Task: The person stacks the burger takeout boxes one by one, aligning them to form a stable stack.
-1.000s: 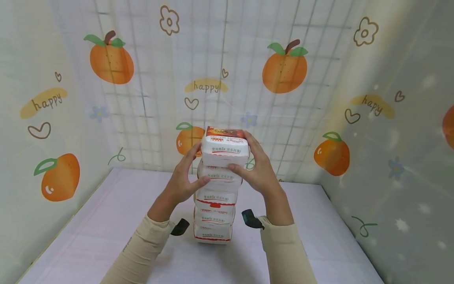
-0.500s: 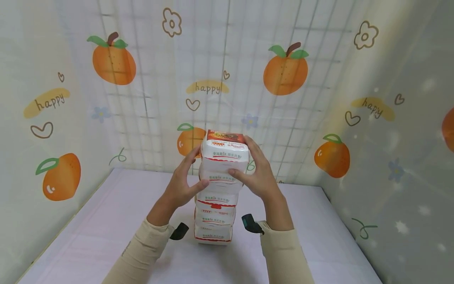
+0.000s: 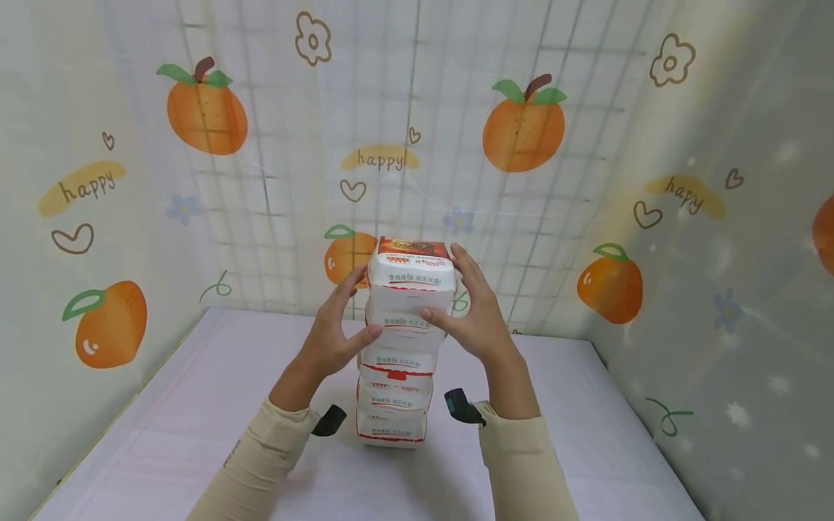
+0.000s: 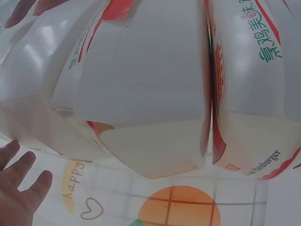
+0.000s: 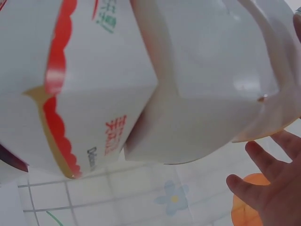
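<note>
A tower of several white hamburger boxes [image 3: 396, 398] with red wavy trim and green print stands upright on the table. Its top box [image 3: 412, 271] has a red-brown picture on the lid and sits a little askew. My left hand [image 3: 329, 336] is at the tower's left side near the top, thumb toward the front of the second box. Level with it on the right, my right hand [image 3: 478, 311] has its thumb over the front below the top box. In both wrist views, fingers [image 4: 37, 190] are spread and extended beside the box walls [image 5: 211, 127], not curled round them.
The tower stands on a pale lilac tabletop [image 3: 554, 427]. Behind and to both sides hangs a white curtain [image 3: 280, 108] printed with oranges, with a wire grid showing through. A dark wrist camera [image 3: 330, 421] sits on each sleeve, close to the lower boxes.
The top box has come down slightly onto the tower since a second ago. My right fingers have eased a little away from its side. Otherwise both hands keep nearly the same place.
</note>
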